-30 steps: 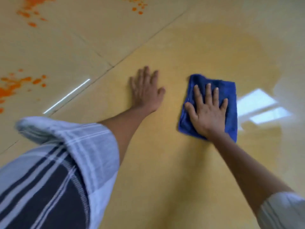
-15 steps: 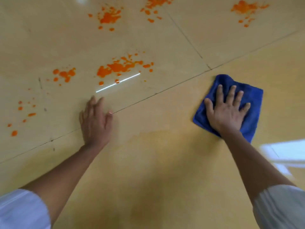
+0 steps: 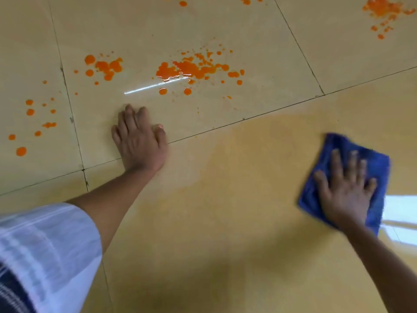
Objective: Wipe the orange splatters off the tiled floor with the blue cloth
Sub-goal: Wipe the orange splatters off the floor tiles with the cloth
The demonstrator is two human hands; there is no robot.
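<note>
The right hand [image 3: 345, 188] lies flat on the blue cloth [image 3: 372, 168] with its fingers spread, pressing it on the tiled floor [image 3: 248, 245]. The cloth looks blurry. The left hand [image 3: 140, 141] rests flat on the floor with fingers straight and close together. Orange splatters [image 3: 191, 68] sit on the tiles just past the left hand, well apart from the cloth.

Right hand [image 3: 345, 190] and blue cloth [image 3: 352, 152] motion-blurred, top-right orange splatter [image 3: 383, 10] perhaps clipped by frame edge
</note>
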